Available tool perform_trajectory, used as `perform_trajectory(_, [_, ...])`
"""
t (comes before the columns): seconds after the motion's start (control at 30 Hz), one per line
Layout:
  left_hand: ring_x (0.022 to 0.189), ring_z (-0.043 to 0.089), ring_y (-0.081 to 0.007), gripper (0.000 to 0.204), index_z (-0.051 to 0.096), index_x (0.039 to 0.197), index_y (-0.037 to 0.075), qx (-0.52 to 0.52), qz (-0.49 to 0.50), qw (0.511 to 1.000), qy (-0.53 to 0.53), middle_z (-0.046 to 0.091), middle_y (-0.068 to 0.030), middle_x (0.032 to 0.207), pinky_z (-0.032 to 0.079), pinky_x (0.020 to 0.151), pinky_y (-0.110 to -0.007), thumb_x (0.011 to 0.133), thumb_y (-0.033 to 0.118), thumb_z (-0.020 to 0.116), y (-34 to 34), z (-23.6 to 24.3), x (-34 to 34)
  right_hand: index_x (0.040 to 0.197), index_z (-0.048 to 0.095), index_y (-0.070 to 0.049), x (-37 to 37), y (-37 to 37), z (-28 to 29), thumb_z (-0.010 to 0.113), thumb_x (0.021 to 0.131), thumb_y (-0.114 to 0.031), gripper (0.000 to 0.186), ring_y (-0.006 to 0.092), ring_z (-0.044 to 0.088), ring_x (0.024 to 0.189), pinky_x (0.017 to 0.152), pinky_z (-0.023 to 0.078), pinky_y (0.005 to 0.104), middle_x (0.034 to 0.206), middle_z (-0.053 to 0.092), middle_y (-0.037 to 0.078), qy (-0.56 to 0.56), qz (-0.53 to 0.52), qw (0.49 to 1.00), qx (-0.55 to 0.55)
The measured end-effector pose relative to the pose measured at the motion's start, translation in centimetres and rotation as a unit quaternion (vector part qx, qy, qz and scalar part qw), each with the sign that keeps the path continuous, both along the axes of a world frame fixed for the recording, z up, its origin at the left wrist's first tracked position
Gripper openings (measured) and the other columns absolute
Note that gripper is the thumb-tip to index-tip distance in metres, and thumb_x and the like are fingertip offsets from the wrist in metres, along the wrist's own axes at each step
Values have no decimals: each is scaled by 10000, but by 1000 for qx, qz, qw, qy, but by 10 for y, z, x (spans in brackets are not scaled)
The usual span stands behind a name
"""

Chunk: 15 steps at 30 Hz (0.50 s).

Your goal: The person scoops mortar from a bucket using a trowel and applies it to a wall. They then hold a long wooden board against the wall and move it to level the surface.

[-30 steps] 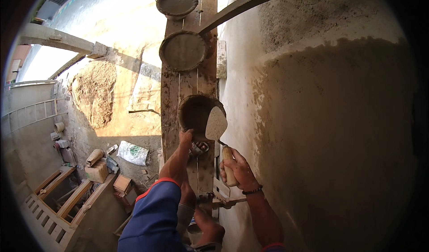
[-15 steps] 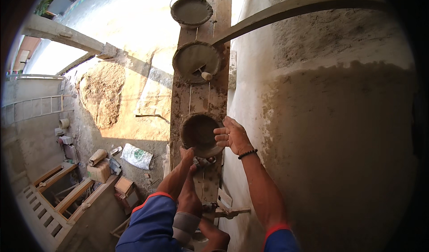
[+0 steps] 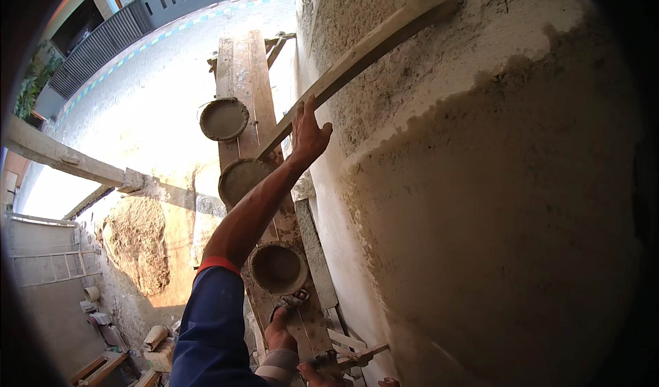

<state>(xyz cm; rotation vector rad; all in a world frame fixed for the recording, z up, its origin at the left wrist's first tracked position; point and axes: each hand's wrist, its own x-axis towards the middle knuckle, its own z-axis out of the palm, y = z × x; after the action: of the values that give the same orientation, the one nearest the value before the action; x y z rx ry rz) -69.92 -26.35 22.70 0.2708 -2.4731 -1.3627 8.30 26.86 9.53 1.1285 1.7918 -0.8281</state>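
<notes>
My left hand point(image 3: 310, 136) reaches forward over the planks. Its outstretched fingers lie against a long wooden bar point(image 3: 371, 54), with the thumb held apart. The bar slants from beside the middle bucket up toward the wall. My left forearm covers part of that middle bucket point(image 3: 237, 176), which holds grey mortar; the trowel seen in it earlier is hidden. Farther off stands another bucket of mortar point(image 3: 225, 119). The nearest bucket point(image 3: 278, 269) looks dark and hollow inside. At the bottom edge a sliver of skin may be my right hand point(image 3: 388, 382); its fingers cannot be made out.
The buckets stand on a narrow plank platform point(image 3: 263, 109). A partly plastered wall point(image 3: 480, 215) runs along its right side. Below left are a heap of sand point(image 3: 137, 243), a ladder point(image 3: 58, 267) and a concrete beam point(image 3: 65, 157). My foot point(image 3: 278, 332) is on the planks.
My left hand has left the near bucket's rim and moved forward to the wooden bar. My right hand has withdrawn from that bucket toward the lower edge. The view has swung forward and right.
</notes>
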Motion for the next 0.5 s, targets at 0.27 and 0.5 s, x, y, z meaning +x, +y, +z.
perform_trajectory(0.27, [1282,333,-472,827,296,1414,115,-71,-46,995,45,301,-255,1420,311,1057,-509,696,116,707,119,143,-162,1115,507,-123,-39,-75,103,538,857,-271,299,245,609,676,530,508,410,809,587,106,-79,-295,952,-27])
perform_trajectory(0.5, [1154,472,-418,653,419,1261,42,-71,-94,992,31,477,-214,1244,380,966,-500,678,116,704,115,136,-178,1180,482,-86,-42,-104,143,540,857,-238,361,238,615,667,547,516,386,790,591,109,-67,-343,936,-49])
